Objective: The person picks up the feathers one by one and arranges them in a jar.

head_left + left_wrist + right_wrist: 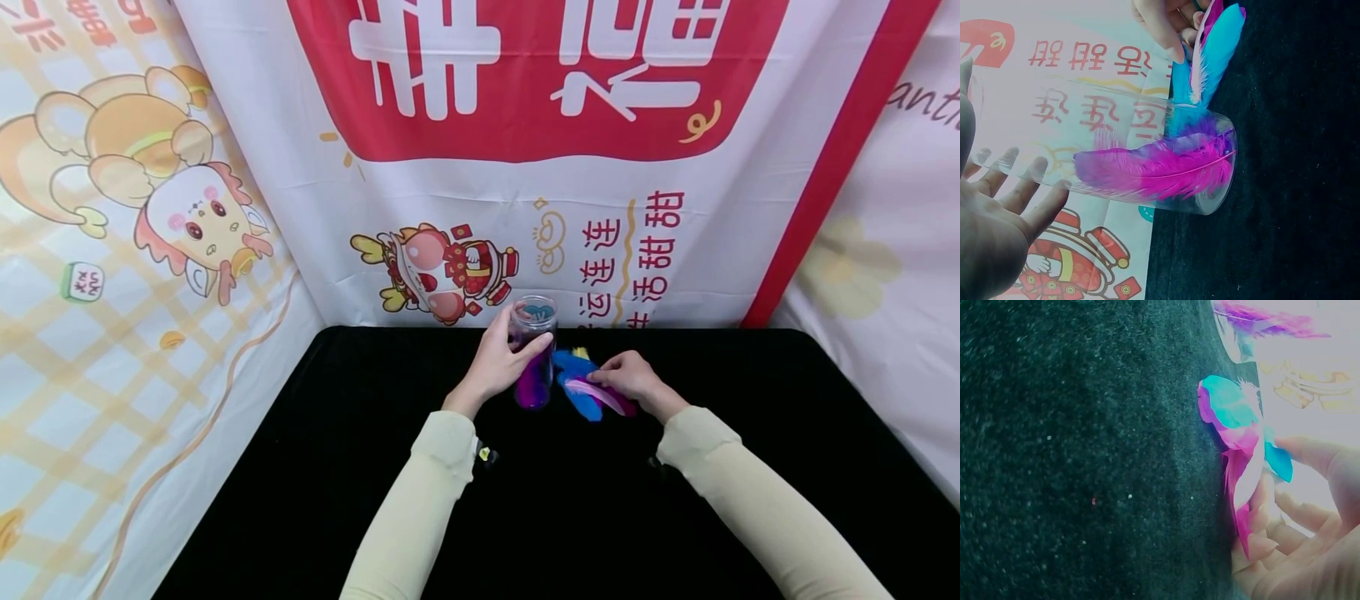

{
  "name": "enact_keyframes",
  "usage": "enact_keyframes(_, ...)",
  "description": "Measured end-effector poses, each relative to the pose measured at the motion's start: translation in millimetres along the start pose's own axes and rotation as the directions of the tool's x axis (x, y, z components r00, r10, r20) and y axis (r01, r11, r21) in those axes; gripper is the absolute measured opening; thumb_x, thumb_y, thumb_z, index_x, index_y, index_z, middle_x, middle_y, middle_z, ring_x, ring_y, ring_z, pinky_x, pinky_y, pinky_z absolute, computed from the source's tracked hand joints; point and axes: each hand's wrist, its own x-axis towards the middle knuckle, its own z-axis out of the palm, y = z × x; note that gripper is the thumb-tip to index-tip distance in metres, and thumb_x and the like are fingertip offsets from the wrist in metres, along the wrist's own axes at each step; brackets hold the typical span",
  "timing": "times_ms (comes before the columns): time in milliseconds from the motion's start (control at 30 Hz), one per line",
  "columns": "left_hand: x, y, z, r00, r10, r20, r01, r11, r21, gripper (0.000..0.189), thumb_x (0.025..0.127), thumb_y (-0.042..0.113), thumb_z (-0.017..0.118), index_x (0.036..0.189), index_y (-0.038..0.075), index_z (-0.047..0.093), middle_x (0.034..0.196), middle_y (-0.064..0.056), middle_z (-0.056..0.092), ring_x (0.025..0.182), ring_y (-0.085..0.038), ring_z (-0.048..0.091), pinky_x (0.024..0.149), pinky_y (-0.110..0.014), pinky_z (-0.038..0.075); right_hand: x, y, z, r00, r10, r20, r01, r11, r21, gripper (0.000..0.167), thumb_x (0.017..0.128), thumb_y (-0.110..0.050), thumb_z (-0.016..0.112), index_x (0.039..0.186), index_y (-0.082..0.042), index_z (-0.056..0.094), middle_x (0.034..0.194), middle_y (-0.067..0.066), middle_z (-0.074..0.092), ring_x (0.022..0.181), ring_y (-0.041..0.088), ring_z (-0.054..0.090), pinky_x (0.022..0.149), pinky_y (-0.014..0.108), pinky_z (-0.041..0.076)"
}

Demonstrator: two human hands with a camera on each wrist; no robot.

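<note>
My left hand (491, 357) grips a clear, open-topped jar (534, 312) near the back of the table, thumb across its front. Inside the jar lie magenta and purple feathers (1160, 172), bunched toward its base. Just right of it, my right hand (634, 377) pinches feathers between thumb and fingers, a pale pink feather (597, 392) among them. Bright blue feathers (582, 402) spread beside the jar, with a yellow tip (581, 353) behind. In the right wrist view, blue and magenta feathers (1229, 403) overlap at the fingertips; exactly which are held is hard to tell.
A black cloth covers the table (570, 517). Behind it hangs a white and red printed backdrop (450, 183), close to the jar. A patterned cloth wall (135, 350) stands on the left, a pale one (870, 292) on the right.
</note>
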Motion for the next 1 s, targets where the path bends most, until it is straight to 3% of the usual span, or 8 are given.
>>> enact_keyframes(200,-0.1,1.6,0.9,1.0,-0.008,-0.003,0.008,1.0,0.005,0.078,0.095,0.05,0.071,0.156,0.017,0.036,0.15,-0.01,0.047,0.134,-0.023,0.051,0.101,-0.04,0.053,-1.5,-0.2,0.8,1.0,-0.024,-0.016,0.024,0.999,-0.038,0.024,0.095,-0.021,0.072,0.101,0.001,0.079,0.102,0.01,0.073,0.086,0.015,0.062,0.072,0.027,0.052)
enact_keyframes(500,0.9,5.8,2.8,0.999,0.021,-0.032,-0.021,0.999,0.024,0.072,0.096,0.044,0.071,0.153,0.014,0.039,0.142,-0.009,0.053,0.133,-0.022,0.053,0.1,-0.039,0.054,0.4,0.1,-0.5,0.999,-0.045,-0.024,0.044,0.998,-0.038,0.023,0.097,-0.018,0.069,0.103,0.003,0.077,0.098,0.011,0.074,0.088,0.018,0.064,0.076,0.03,0.052)
enact_keyframes(767,0.1,5.5,2.9,0.999,0.027,-0.041,-0.026,0.999,0.021,0.071,0.097,0.043,0.07,0.153,0.012,0.04,0.141,-0.009,0.055,0.132,-0.023,0.054,0.099,-0.041,0.055,-3.5,-2.1,-4.5,0.999,-0.049,-0.016,0.049,0.998,-0.033,0.025,0.098,-0.019,0.068,0.107,0.003,0.077,0.111,0.015,0.071,0.093,0.02,0.063,0.075,0.031,0.052)
enact_keyframes(1000,0.4,4.0,2.5,0.999,0.014,-0.032,-0.014,1.0,-0.014,0.073,0.098,0.048,0.067,0.154,0.011,0.038,0.142,-0.009,0.054,0.134,-0.023,0.053,0.102,-0.044,0.053,-9.0,-7.0,-10.2,0.998,-0.068,-0.004,0.068,0.998,-0.016,0.027,0.1,-0.016,0.066,0.111,0.007,0.074,0.107,0.016,0.071,0.083,0.018,0.061,0.068,0.029,0.052)
